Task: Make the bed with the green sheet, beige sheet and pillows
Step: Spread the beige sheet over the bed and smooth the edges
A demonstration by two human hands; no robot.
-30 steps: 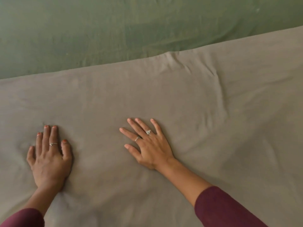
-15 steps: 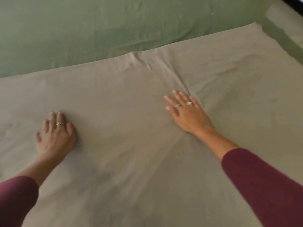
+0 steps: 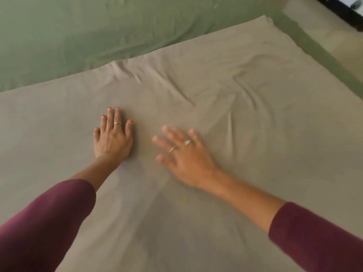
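The beige sheet (image 3: 225,91) lies spread over the near part of the bed, covering most of the view, with the green sheet (image 3: 88,36) showing beyond its far edge and in a narrow strip along its right edge. The far right corner of the beige sheet sits just inside that green strip. A cluster of creases fans out on the beige sheet to the right of its middle, and a shorter run of wrinkles marks its far edge near the centre.

The left hand (image 3: 113,137) lies palm down on the beige sheet, left of the crease cluster, fingers straight and close together, flat against the cloth and holding nothing. It wears a ring on one finger, and its nails are painted orange-red. The right hand (image 3: 186,156) is just beside it, nearer the creases, palm down with fingers spread and straight. It is blurred, so whether it touches the cloth cannot be told; it grips nothing. Two rings show on it.

Both arms come in from the near edge in dark red sleeves (image 3: 39,222), pushed up off the forearms. Beyond the green strip, at the far right, a pale floor (image 3: 334,40) and a dark edge (image 3: 341,10) of something are visible.
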